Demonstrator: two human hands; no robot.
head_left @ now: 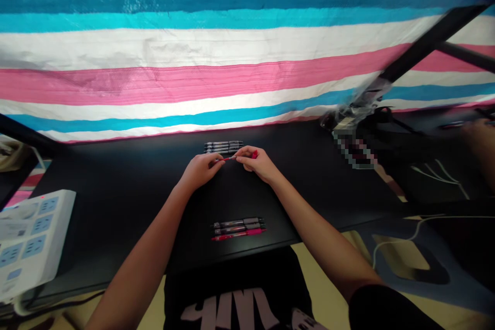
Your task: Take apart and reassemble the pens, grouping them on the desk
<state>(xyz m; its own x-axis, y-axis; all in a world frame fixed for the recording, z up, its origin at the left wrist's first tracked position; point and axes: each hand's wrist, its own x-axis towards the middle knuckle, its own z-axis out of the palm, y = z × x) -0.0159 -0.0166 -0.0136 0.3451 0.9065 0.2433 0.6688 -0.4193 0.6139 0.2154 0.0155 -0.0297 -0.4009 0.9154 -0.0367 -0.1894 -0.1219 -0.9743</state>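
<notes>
Both hands meet over the black table around one red pen [227,159]. My left hand [204,169] pinches its left end between thumb and fingers. On the other side, my right hand [257,162] grips the right part, and a bit of red shows among its fingers. Just beyond the hands lies a row of several clear-barrelled pens [223,146] with dark ends. Nearer my body, two dark-gripped pens [238,225] lie side by side, with a red pen [238,235] along their near side.
A white power strip [58,237] stands at the left. A striped plastic sheet [193,77] hangs behind the black table [116,185]. Plastic-wrapped items [359,108] sit at the right back. Another person's hand [481,136] is at the far right, by a blue stool [441,263].
</notes>
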